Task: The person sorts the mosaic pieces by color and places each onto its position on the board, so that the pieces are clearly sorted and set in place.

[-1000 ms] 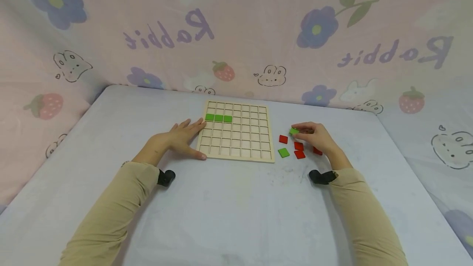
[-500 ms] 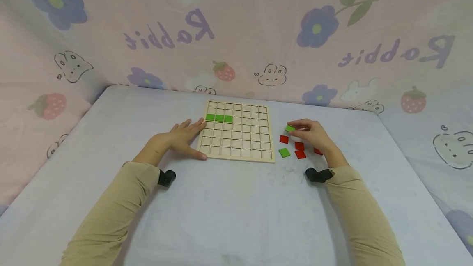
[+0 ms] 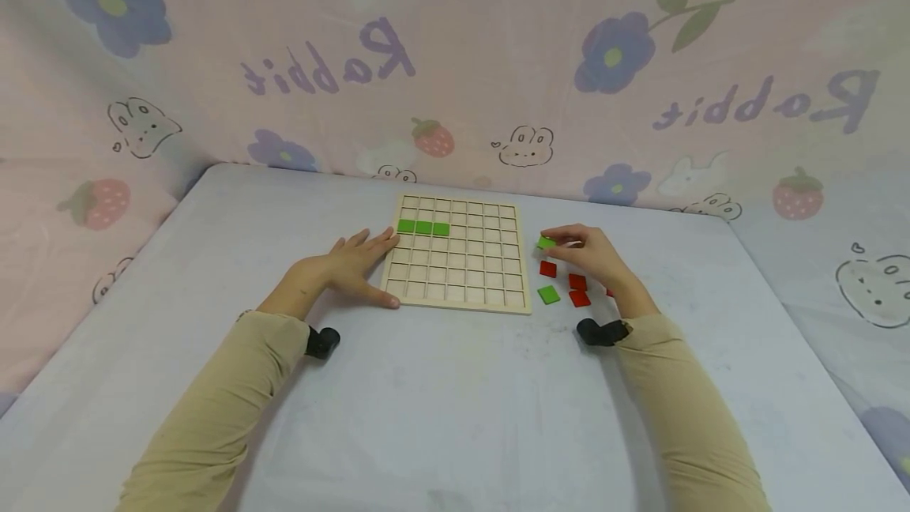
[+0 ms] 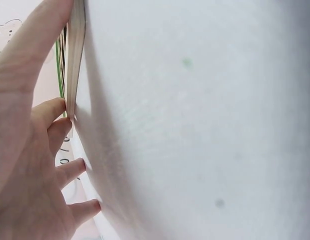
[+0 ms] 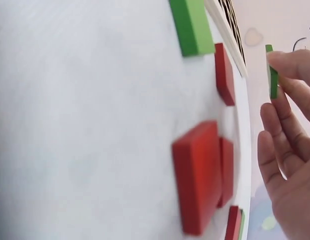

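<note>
A wooden grid board (image 3: 455,309) lies in the middle of the table, with three green tiles (image 3: 423,227) side by side in one of its upper rows. My left hand (image 3: 348,269) is spread at the board's left edge, thumb and fingertips touching it. To the right of the board, my right hand (image 3: 590,251) pinches a green square tile (image 5: 272,75) between thumb and fingers, lifted off the table. Beneath that hand lie another green tile (image 3: 549,295) and several red tiles (image 5: 197,175), two of which touch or overlap.
The white table (image 3: 455,401) runs back to a pink curtain (image 3: 469,62) printed with rabbits, flowers and strawberries. Black wrist cameras (image 3: 323,343) sit at both cuffs. At the lower edge of the right wrist view, a green sliver shows behind a red tile (image 5: 233,225).
My right hand has moved left and slightly away from me with the pinched green tile, nearing the board's right edge. My left hand stays in place at the board.
</note>
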Motion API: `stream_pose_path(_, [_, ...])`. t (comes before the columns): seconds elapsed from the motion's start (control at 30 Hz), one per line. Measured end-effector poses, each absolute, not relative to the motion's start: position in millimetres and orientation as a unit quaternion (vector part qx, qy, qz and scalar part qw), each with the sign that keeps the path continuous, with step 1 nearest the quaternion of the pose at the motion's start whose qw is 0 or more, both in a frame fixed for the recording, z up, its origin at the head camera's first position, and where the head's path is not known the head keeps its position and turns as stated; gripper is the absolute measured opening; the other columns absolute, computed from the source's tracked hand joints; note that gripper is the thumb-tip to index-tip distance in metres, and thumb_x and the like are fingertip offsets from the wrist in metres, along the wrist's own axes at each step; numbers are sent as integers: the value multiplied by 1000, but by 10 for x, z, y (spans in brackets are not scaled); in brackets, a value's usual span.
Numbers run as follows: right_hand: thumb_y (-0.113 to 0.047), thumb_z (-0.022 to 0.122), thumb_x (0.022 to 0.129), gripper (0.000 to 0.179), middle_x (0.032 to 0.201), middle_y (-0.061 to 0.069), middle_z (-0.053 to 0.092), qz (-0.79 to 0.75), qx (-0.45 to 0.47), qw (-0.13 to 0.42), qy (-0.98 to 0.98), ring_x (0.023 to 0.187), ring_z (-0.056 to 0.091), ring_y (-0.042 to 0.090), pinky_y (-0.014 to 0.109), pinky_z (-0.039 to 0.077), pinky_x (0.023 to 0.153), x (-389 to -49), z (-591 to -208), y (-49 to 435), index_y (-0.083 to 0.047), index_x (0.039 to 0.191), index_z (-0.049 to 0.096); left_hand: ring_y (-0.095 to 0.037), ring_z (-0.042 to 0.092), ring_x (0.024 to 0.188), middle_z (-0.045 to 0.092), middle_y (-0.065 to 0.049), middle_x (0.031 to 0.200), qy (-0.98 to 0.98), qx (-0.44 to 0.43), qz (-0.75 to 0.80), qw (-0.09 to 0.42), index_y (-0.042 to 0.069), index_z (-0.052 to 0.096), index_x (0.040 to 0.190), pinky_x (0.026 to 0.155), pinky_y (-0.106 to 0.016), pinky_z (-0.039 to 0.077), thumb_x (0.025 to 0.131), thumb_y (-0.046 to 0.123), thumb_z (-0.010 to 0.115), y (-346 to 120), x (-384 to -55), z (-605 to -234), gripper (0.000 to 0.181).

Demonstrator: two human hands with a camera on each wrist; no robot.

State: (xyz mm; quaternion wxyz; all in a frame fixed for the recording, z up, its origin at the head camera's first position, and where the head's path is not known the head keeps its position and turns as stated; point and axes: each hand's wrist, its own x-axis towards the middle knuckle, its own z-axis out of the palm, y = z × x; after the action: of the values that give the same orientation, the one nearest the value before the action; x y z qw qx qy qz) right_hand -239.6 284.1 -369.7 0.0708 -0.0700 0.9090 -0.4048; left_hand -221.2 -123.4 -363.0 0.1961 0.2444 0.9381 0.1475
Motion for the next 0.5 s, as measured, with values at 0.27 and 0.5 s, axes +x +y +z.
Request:
stream_pose_path(0.27, [-21,68,89,40,130,13,57,-412,-80,63,905,113,54,30,43,47,95,-2457,-3691,2746,-9,126,63,-42,-3,147,0,-9,162,939,242,147,197,11,9,155,115,-64,0,74,61,72,-1230,-2212,-3635,114])
stream_pose_path(0.5, [-19,68,89,39,128,14,58,-411,-94,62,905,112,54,29,43,48,94,-2485,-3664,2655,-7,126,63,-41,-4,147,0,-8,163,939,239,146,200,12,8,155,115,-63,0,74,61,72,-1228,-2214,-3627,114])
